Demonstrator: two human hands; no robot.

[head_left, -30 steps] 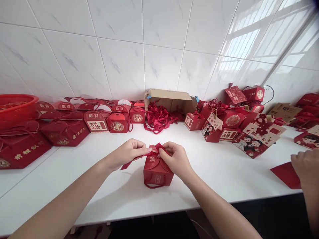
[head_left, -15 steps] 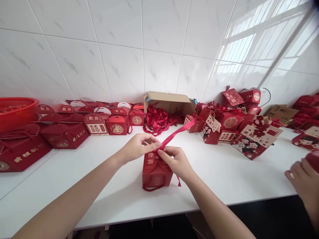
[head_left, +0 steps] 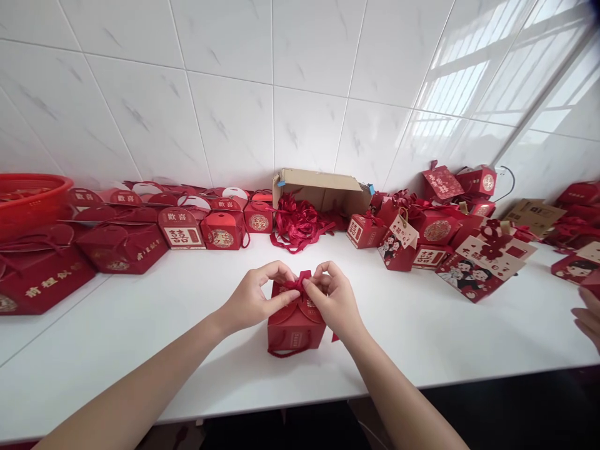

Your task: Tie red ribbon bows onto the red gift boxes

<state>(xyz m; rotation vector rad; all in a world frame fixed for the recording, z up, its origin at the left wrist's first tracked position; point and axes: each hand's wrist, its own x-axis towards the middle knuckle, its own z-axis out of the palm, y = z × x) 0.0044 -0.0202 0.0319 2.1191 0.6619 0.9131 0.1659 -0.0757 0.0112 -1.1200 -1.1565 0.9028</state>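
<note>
White tiled wall (head_left: 225,100) backs one white table (head_left: 422,331) with one red tub (head_left: 28,215), one cardboard box (head_left: 319,180), one tangle of ribbons (head_left: 300,222), and other red boxes (head_left: 124,249) too overlapped for me to count. Nearer the front edge stands one small red box (head_left: 296,340), its red ribbon (head_left: 305,275) pinched by two hands, left hand (head_left: 257,292) and right hand (head_left: 335,297). Far right, one co-worker's hand (head_left: 588,319), its grip cut off.

At six o'clock, a smooth paperboard box (head_left: 296,324) with satin-like ribbon (head_left: 305,274) and twisted cord handle (head_left: 285,355); smooth table (head_left: 422,331); matt cardboard carton (head_left: 321,180) at twelve; shiny plastic basin (head_left: 60,185) at nine; glossy tiles (head_left: 459,78) at two.
</note>
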